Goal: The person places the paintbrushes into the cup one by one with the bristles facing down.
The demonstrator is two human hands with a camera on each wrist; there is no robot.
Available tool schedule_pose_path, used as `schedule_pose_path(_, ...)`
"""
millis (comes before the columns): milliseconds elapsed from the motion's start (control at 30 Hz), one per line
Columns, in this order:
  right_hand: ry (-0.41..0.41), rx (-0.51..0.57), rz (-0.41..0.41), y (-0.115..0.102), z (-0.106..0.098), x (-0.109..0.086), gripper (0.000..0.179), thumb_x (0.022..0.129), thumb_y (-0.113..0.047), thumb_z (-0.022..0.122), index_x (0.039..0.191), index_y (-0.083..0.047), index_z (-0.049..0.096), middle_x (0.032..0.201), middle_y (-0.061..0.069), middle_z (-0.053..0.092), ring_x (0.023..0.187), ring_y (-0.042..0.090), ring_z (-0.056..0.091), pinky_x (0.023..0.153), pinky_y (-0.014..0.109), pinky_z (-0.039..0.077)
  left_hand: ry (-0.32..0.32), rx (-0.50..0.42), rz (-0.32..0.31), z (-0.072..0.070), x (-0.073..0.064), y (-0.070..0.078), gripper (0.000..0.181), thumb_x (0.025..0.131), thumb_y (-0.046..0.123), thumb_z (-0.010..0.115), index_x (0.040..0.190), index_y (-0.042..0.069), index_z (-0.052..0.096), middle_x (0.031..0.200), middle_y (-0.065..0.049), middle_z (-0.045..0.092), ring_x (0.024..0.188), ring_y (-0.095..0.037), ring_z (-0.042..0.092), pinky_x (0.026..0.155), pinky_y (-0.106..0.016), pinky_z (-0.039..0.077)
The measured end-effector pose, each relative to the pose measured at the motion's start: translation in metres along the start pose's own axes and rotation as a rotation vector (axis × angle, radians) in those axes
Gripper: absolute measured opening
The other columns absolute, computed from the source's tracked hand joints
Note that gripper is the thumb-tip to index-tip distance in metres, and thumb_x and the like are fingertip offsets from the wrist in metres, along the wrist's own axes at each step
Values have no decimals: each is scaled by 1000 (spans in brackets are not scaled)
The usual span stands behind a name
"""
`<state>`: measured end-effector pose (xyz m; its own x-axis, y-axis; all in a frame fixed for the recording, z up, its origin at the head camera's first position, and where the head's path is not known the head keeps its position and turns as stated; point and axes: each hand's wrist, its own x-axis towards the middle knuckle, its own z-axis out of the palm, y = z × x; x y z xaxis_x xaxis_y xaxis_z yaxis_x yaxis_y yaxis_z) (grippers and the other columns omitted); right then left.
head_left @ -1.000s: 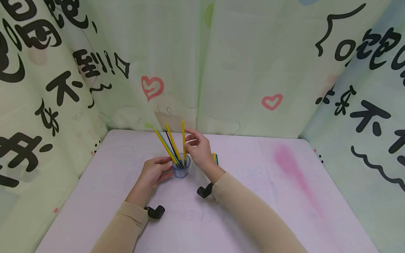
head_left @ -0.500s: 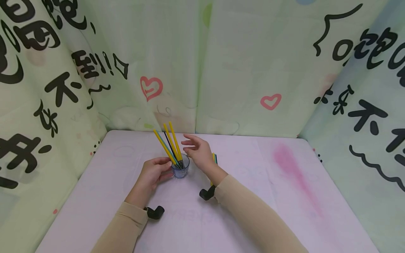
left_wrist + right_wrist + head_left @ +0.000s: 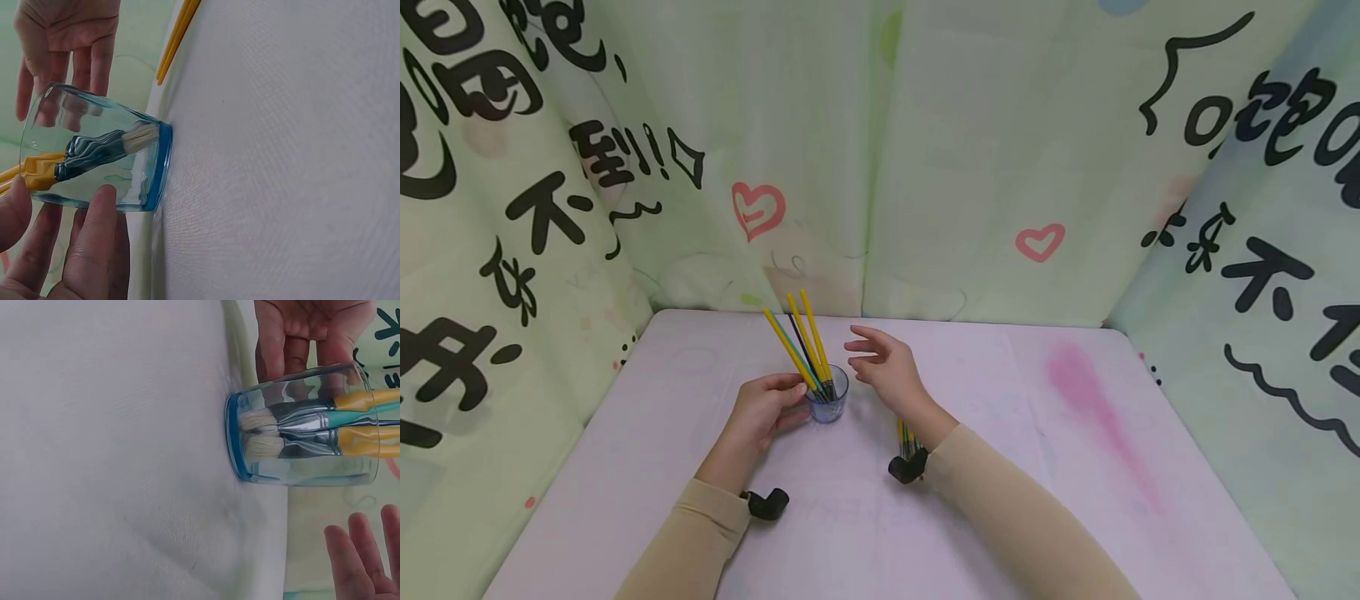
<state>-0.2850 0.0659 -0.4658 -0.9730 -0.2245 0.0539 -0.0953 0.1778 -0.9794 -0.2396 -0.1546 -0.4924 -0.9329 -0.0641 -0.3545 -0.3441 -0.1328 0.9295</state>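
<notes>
A clear glass with a blue base [image 3: 829, 412] stands upright on the table in the head view. Several paintbrushes [image 3: 806, 346] with yellow, teal and dark handles lean leftward in it, bristles down; pale bristles [image 3: 261, 447] show through its wall in the right wrist view. My left hand [image 3: 765, 413] holds the glass from its left side, thumb near the rim and fingers along the wall. To the right of the glass, my right hand [image 3: 891, 372] hovers apart from it with spread, loosely bent fingers and nothing in them.
More paintbrushes [image 3: 903, 433] lie on the table under my right wrist, partly hidden by it; yellow handles [image 3: 178, 40] show in the left wrist view. The pale pink tabletop [image 3: 1000, 467] bears a pink stain [image 3: 1093, 396]. Printed curtains [image 3: 955, 167] enclose the back and sides.
My right hand has let go of a yellow-handled paintbrush, which now leans left in the glass with the others. The hand has drawn back to the right; my left hand stays at the glass.
</notes>
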Motion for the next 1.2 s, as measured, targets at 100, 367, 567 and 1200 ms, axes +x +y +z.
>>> schedule_pose_path(100, 4, 10, 17, 1, -4, -2, 57, 100, 2, 70, 152, -20, 62, 138, 21, 72, 121, 38, 74, 94, 41, 69, -7, -15, 3, 0, -1, 0, 37, 102, 4, 72, 137, -5, 67, 117, -11, 72, 93, -14, 74, 89, -39, 70)
schedule_pose_path(367, -6, 7, 46, -1, -12, -9, 58, 101, -1, 71, 153, -25, 60, 141, 18, 70, 121, 35, 74, 97, 44, 68, -10, -23, 4, -1, -2, 1, 37, 101, 4, 73, 137, -5, 68, 113, -9, 73, 93, -13, 74, 90, -39, 69)
schedule_pose_path(567, -13, 3, 57, 1, -19, -14, 58, 101, -4, 72, 153, -27, 60, 141, 15, 71, 121, 35, 74, 95, 41, 68, -13, -34, -1, -1, -2, 1, 38, 101, 3, 72, 138, -6, 67, 113, -8, 72, 92, -13, 74, 89, -38, 69)
schedule_pose_path(1200, 38, 23, 108, 14, -40, -27, 56, 101, -1, 71, 151, -23, 62, 141, 22, 69, 122, 44, 71, 88, 39, 70, -7, -33, -12, 0, -1, 0, 37, 101, 3, 73, 137, -4, 68, 114, -9, 72, 93, -14, 74, 90, -40, 69)
